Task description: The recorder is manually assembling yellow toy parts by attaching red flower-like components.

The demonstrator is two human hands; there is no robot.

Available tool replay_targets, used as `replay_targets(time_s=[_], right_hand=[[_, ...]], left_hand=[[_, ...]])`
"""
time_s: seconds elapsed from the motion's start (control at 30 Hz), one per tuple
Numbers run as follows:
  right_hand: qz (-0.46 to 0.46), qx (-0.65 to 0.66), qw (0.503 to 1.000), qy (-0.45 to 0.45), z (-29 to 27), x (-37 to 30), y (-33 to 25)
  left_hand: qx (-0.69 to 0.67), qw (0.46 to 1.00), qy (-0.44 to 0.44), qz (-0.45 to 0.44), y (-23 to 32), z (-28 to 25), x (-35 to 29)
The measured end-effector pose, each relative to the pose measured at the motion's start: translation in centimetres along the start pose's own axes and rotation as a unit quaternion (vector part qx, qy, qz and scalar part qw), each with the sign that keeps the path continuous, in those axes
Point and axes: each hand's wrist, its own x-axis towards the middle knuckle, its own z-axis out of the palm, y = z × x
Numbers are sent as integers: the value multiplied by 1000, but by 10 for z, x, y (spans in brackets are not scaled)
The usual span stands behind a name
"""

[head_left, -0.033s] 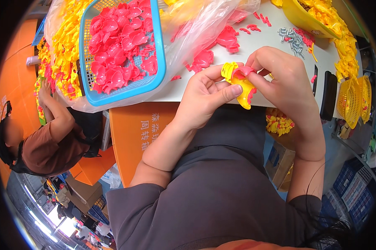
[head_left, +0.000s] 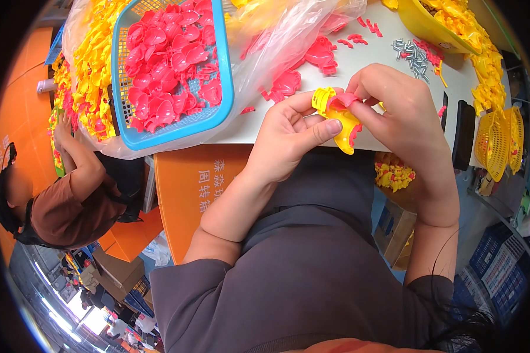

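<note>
My left hand [head_left: 289,134] is closed on a curved yellow plastic toy part [head_left: 343,141] with a ribbed round end, the thumb lying along its side. With thumb and fingers pinched together, my right hand [head_left: 400,109] grips a small pink plastic piece [head_left: 348,99] and presses it against the upper part of the yellow one. More pink shows along the yellow part's right edge. Both hands are just above the table's near edge. My right fingers partly cover where the pieces meet.
A blue basket [head_left: 228,94] of pink shells stands on the white table [head_left: 388,59], beside clear plastic film [head_left: 259,65]. Metal screws or pins [head_left: 416,59] lie at the right, near a yellow tub [head_left: 432,26]. At the left, a co-worker [head_left: 71,206] handles parts.
</note>
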Motion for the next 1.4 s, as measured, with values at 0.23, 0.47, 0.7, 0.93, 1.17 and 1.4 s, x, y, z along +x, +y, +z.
replay_targets(time_s=[0.23, 0.47, 0.7, 0.93, 1.17, 1.4], right_hand=[[-46, -53, 997, -16, -2, 4, 1], [-42, -53, 998, 0, 2, 9, 3], [-31, -27, 999, -8, 7, 11, 5], [-16, -76, 997, -23, 9, 11, 2], [-5, -96, 992, -82, 11, 12, 4], [0, -69, 996, -50, 13, 3, 0]], left_hand=[[-4, 1000, 9, 2, 0, 1, 3], [-4, 1000, 28, 11, 0, -1, 6], [-21, 999, 34, 28, -3, -1, 7], [4, 996, 75, 44, -5, 3, 7], [24, 995, 85, 49, -13, 1, 9], [16, 994, 78, 71, -11, 0, 10]])
